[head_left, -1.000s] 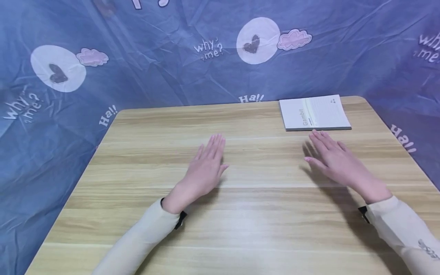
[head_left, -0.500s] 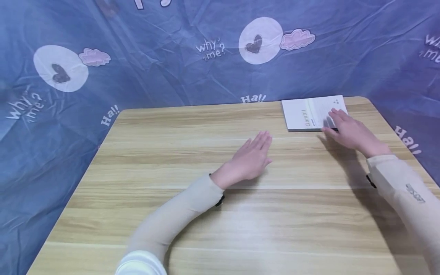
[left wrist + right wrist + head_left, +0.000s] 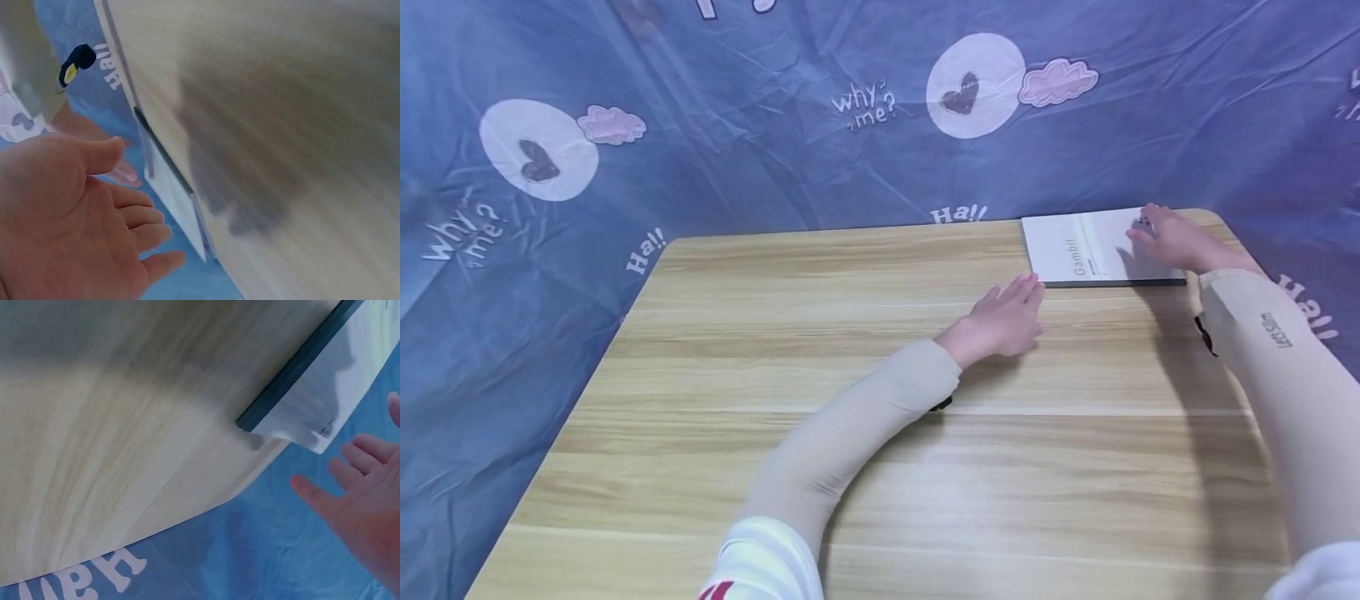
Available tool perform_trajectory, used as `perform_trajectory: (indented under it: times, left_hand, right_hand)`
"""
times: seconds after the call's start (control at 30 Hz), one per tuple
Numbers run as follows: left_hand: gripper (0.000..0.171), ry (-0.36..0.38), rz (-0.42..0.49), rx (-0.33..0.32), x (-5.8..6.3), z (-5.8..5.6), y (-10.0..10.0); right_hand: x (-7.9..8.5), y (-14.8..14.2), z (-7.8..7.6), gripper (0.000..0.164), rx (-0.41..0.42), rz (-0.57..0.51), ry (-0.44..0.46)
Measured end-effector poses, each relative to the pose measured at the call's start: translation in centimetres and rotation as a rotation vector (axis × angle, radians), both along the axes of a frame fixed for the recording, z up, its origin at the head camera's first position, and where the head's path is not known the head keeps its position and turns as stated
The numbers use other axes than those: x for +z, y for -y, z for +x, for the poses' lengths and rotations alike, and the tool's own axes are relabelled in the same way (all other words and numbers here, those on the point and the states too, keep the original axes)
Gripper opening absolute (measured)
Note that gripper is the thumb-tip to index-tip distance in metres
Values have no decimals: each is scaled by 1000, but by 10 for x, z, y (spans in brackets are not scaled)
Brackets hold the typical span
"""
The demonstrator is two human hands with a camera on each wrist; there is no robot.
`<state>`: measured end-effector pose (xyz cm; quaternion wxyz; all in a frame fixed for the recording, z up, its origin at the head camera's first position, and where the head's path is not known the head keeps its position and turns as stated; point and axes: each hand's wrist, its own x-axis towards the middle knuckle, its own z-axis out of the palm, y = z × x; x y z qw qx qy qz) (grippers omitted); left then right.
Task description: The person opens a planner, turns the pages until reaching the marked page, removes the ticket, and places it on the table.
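A white notepad (image 3: 1060, 242) marked "Gambit" lies flat at the table's back right, its dark bound edge (image 3: 294, 369) facing the near side. Over its right end hovers my right hand (image 3: 1183, 242), fingers loosely extended and holding nothing. My left hand (image 3: 1006, 321) is just short of the notepad's near left corner, palm down above the wood, fingers straight. In the left wrist view the left palm (image 3: 75, 219) shows bare, with the notepad (image 3: 172, 194) beyond the fingers. The right wrist view shows the right palm (image 3: 369, 500) bare too, apart from the notepad's corner.
The wood-grain table (image 3: 775, 358) has a rounded back right corner close to the notepad. A blue printed cloth (image 3: 737, 125) hangs right behind the table's back edge and along its sides. Both forearms wear beige sleeves (image 3: 857, 425) with black wrist straps.
My left hand has moved right and forward from mid-table to near the notepad's corner. My right hand has gone forward from in front of the notepad to over its right end. The notepad stays put.
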<state>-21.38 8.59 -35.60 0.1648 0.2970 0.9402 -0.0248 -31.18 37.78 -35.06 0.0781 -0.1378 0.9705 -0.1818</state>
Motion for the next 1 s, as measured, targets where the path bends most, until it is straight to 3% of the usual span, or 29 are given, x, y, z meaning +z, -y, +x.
perform_trajectory:
  times: [0.37,0.6,1.0]
  left_hand:
    - [65,46,-67,53,-15,-21,-32]
    - [65,53,-88,75,-16,-24,-32]
    - [64,54,-82,70,-17,-25,-29]
  right_hand:
    - [-15,-11,-18,54,-54,50,43]
    - [-18,-10,-17,50,-30,78,22]
    - [-21,-13,-18,60,-15,126,85]
